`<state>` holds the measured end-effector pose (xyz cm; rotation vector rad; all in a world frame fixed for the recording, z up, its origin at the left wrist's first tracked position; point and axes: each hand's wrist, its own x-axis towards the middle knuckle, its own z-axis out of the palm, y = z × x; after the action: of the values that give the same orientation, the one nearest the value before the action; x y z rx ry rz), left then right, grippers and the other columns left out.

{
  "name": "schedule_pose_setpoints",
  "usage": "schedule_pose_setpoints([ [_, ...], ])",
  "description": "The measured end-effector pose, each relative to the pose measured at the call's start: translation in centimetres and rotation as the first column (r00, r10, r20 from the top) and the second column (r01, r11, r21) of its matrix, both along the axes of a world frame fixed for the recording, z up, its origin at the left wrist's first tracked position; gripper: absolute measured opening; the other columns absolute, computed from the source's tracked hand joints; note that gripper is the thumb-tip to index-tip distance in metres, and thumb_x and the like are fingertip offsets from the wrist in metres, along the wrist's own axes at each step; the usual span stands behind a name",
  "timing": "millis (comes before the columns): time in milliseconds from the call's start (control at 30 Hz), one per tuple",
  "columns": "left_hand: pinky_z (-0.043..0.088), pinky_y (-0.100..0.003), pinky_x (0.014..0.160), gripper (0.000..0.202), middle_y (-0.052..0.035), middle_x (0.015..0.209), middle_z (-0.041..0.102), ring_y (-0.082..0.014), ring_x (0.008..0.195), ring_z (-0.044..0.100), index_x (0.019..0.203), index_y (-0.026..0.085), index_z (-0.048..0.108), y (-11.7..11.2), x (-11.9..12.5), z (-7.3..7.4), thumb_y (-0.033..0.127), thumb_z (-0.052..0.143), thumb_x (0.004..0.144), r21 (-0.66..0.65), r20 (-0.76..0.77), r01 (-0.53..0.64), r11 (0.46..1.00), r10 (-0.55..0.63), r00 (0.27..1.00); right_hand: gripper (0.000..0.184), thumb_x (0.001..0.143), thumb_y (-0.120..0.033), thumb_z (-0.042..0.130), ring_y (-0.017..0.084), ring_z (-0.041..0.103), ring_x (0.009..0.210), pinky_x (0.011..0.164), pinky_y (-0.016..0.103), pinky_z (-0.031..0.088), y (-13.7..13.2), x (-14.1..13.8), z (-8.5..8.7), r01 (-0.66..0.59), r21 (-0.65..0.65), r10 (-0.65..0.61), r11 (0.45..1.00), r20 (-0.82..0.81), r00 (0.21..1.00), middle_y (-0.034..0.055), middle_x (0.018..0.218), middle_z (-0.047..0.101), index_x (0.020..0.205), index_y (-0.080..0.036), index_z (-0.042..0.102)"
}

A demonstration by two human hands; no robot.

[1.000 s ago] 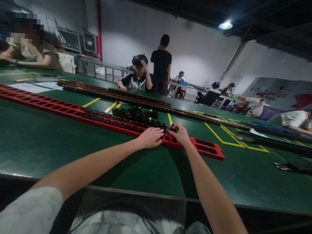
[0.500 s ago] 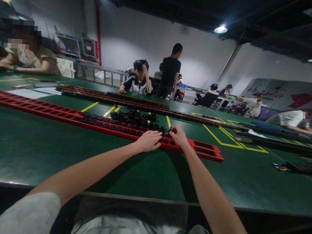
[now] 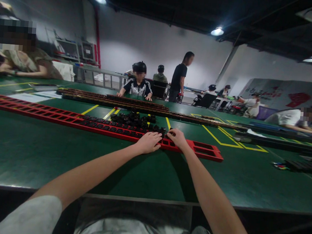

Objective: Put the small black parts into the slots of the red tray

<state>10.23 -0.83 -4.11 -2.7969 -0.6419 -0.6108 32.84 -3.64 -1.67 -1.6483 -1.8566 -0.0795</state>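
Note:
A long red frame (image 3: pixel 207 150) with two rows of rectangular openings lies across the green table. Square black parts (image 3: pixel 101 123) fill several openings along its middle. My left hand (image 3: pixel 149 142) rests on the frame and the black parts, palm down with fingers stretched out. Just to its right, my right hand (image 3: pixel 178 138) has thumb and fingers pinched on a small black part, mostly hidden by the fingers, over the frame. Behind the frame lies a loose pile of black parts (image 3: pixel 131 118).
Long dark-brown bars (image 3: pixel 114 100) lie stacked beyond the pile. Black rails (image 3: pixel 272 143) and a bundle of cables (image 3: pixel 283 165) lie to the right. White paper sheets (image 3: pixel 29 95) are at left. A person (image 3: pixel 137 85) sits opposite; others are at both sides.
My right hand has shifted slightly left, closer to my left hand, which stays nearly in place. Across the table, the seated person's raised hand has come down and the standing person has moved right.

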Motion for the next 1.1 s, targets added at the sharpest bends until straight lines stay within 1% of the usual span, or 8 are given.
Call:
schedule_pose_setpoints([
  [233, 0.039, -0.044, 0.115, 0.048, -0.0094, 0.150, 0.050, -0.0262, 0.139, 0.046, 0.139, 0.017, 0.054, 0.2, 0.0, -0.1, 0.041, 0.043, 0.099, -0.003, -0.007, -0.002, 1.000, 0.002, 1.000, 0.012, 0.086, -0.025, 0.066, 0.017, 0.065, 0.079, 0.076, 0.028, 0.050, 0.0, -0.5, 0.0, -0.024, -0.021, 0.021, 0.999, -0.101, 0.995, 0.0048, 0.091, 0.074, 0.095, -0.019, 0.072],
  [367, 0.039, -0.045, 0.115, 0.049, -0.0099, 0.151, 0.050, -0.0272, 0.140, 0.045, 0.140, 0.016, 0.053, 0.3, 0.0, -0.1, 0.041, 0.043, 0.099, 0.004, -0.010, -0.002, 1.000, 0.002, 1.000, 0.011, 0.087, -0.025, 0.066, 0.018, 0.064, 0.077, 0.074, 0.028, 0.049, 0.0, -0.7, 0.2, -0.003, -0.023, 0.002, 1.000, -0.049, 0.999, 0.0055, 0.087, 0.073, 0.090, -0.017, 0.072],
  [467, 0.041, -0.044, 0.114, 0.047, -0.0099, 0.149, 0.051, -0.0264, 0.138, 0.047, 0.138, 0.017, 0.055, 0.3, 0.0, -0.1, 0.041, 0.044, 0.099, 0.013, -0.008, 0.007, 1.000, -0.007, 1.000, 0.013, 0.087, -0.024, 0.064, 0.020, 0.066, 0.084, 0.079, 0.029, 0.049, 0.0, -0.7, 0.4, -0.002, -0.049, 0.003, 0.999, 0.008, 1.000, 0.0080, 0.093, 0.074, 0.092, -0.017, 0.074],
  [667, 0.042, -0.043, 0.113, 0.045, -0.0085, 0.149, 0.052, -0.0261, 0.137, 0.049, 0.134, 0.017, 0.058, 0.0, 0.0, 0.0, 0.041, 0.044, 0.099, 0.028, 0.007, 0.008, 1.000, -0.008, 1.000, 0.027, 0.090, -0.023, 0.057, 0.022, 0.067, 0.096, 0.089, 0.031, 0.049, 0.0, 0.1, 0.4, -0.034, -0.113, 0.034, 0.993, -0.008, 0.999, 0.0104, 0.108, 0.073, 0.108, -0.016, 0.075],
  [833, 0.041, -0.044, 0.113, 0.044, -0.0085, 0.150, 0.051, -0.0259, 0.137, 0.048, 0.135, 0.018, 0.057, 0.0, 0.0, 0.0, 0.040, 0.045, 0.098, 0.019, 0.006, 0.002, 1.000, -0.002, 1.000, 0.051, 0.078, -0.012, 0.061, 0.022, 0.065, 0.096, 0.088, 0.032, 0.051, 0.0, 0.3, 0.1, -0.126, -0.142, 0.130, 0.982, 0.025, 0.991, 0.0111, 0.116, 0.070, 0.128, -0.015, 0.067],
  [900, 0.041, -0.044, 0.113, 0.045, -0.0086, 0.150, 0.051, -0.0260, 0.138, 0.048, 0.135, 0.018, 0.057, 0.1, 0.0, 0.0, 0.041, 0.045, 0.098, 0.014, 0.002, 0.002, 1.000, -0.002, 1.000, 0.057, 0.075, -0.008, 0.060, 0.022, 0.065, 0.095, 0.088, 0.032, 0.051, 0.0, 0.2, 0.0, -0.138, -0.137, 0.146, 0.981, 0.053, 0.988, 0.0115, 0.114, 0.071, 0.131, -0.014, 0.065],
  [1000, 0.041, -0.044, 0.113, 0.046, -0.0083, 0.150, 0.051, -0.0263, 0.138, 0.047, 0.137, 0.018, 0.056, 0.1, -0.1, 0.0, 0.041, 0.045, 0.098, 0.007, -0.008, -0.001, 1.000, 0.001, 1.000, 0.051, 0.077, -0.008, 0.060, 0.022, 0.066, 0.092, 0.088, 0.032, 0.050, -0.1, 0.0, 0.0, -0.106, -0.106, 0.116, 0.989, 0.093, 0.989, 0.0113, 0.109, 0.072, 0.126, -0.014, 0.068],
  [1100, 0.040, -0.044, 0.114, 0.047, -0.0086, 0.151, 0.049, -0.0270, 0.139, 0.047, 0.138, 0.018, 0.055, 0.1, -0.1, 0.0, 0.040, 0.046, 0.098, 0.004, -0.014, -0.005, 1.000, 0.005, 1.000, 0.039, 0.080, -0.015, 0.064, 0.023, 0.066, 0.092, 0.087, 0.032, 0.051, -0.3, -0.3, 0.1, -0.063, -0.073, 0.069, 0.995, 0.093, 0.993, 0.0109, 0.107, 0.073, 0.118, -0.015, 0.072],
])
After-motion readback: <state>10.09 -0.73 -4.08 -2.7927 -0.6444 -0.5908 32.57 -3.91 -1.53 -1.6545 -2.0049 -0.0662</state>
